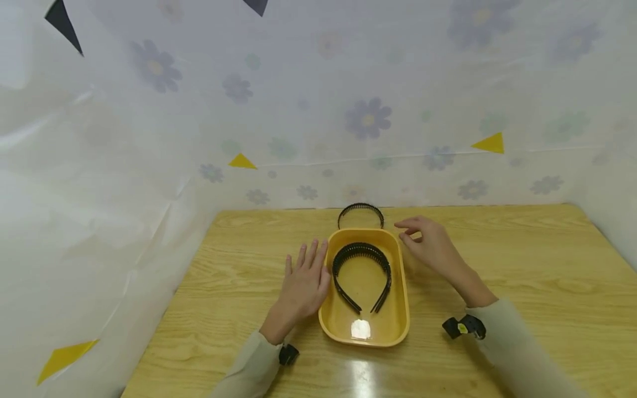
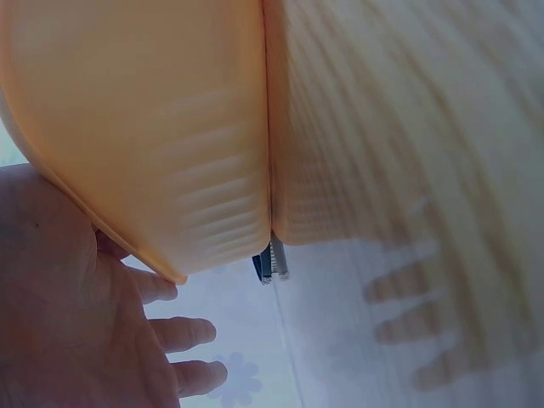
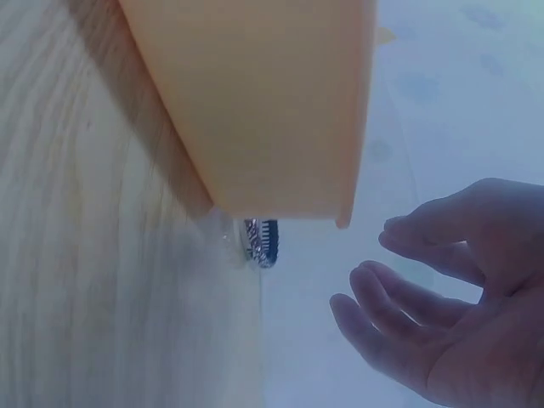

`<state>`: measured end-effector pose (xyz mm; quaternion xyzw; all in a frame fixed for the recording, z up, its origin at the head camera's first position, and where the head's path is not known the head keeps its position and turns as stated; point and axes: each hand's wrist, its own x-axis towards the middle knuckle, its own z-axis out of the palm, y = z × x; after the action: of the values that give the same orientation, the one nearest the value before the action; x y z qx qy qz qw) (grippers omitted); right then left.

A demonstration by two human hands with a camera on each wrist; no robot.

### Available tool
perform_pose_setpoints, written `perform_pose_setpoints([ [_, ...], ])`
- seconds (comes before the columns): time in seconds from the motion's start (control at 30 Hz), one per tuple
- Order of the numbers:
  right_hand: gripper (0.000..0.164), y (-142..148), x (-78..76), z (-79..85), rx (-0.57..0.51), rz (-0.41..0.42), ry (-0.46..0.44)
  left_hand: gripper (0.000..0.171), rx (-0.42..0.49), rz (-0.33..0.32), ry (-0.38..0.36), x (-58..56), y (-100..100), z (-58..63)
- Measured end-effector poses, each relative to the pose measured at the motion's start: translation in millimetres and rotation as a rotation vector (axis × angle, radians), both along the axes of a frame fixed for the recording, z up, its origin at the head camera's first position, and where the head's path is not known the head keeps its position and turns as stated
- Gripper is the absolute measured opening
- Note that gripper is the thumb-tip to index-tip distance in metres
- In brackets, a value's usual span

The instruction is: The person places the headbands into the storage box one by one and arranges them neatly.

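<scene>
A yellow plastic tray (image 1: 362, 333) stands on the table with several black toothed headbands (image 1: 361, 249) nested together inside it. Another black headband (image 1: 360, 205) is just behind the tray's far edge; the right wrist view shows part of that headband (image 3: 270, 243) past the tray wall (image 3: 263, 110). My left hand (image 1: 304, 283) rests along the tray's left rim, fingers straight and spread; the left wrist view has the hand (image 2: 76, 297) against the rim. To the right of the tray, my right hand (image 1: 432, 246) hovers with fingers loosely bent and nothing between thumb and fingertips.
The wood-grain table (image 1: 522, 260) reaches back to a white flower-printed sheet (image 1: 318, 110), which hangs behind and at the left. Yellow triangles (image 1: 490, 143) are stuck on the sheet. A dark band with a small device (image 1: 463, 327) sits on my right wrist.
</scene>
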<state>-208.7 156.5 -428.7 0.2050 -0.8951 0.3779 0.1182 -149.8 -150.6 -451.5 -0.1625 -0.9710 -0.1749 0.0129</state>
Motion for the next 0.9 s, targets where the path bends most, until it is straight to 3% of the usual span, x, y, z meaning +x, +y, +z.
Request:
perform_pose_setpoints([
  [0.37, 0.034, 12.8, -27.1, -8.0, 0.054, 0.045, -0.093, 0.058, -0.002, 0.014, -0.017, -0.2, 1.2, -0.2],
  [0.63, 0.047, 7.1, -51.1, -9.7, 0.063, 0.075, -0.123, 0.058, 0.010, 0.005, -0.002, -2.6, -0.6, -2.7],
  [0.9, 0.050, 0.1, -75.6, -17.8, 0.071, 0.104, -0.167, 0.057, 0.005, 0.013, -0.010, -2.5, -3.1, -4.9],
])
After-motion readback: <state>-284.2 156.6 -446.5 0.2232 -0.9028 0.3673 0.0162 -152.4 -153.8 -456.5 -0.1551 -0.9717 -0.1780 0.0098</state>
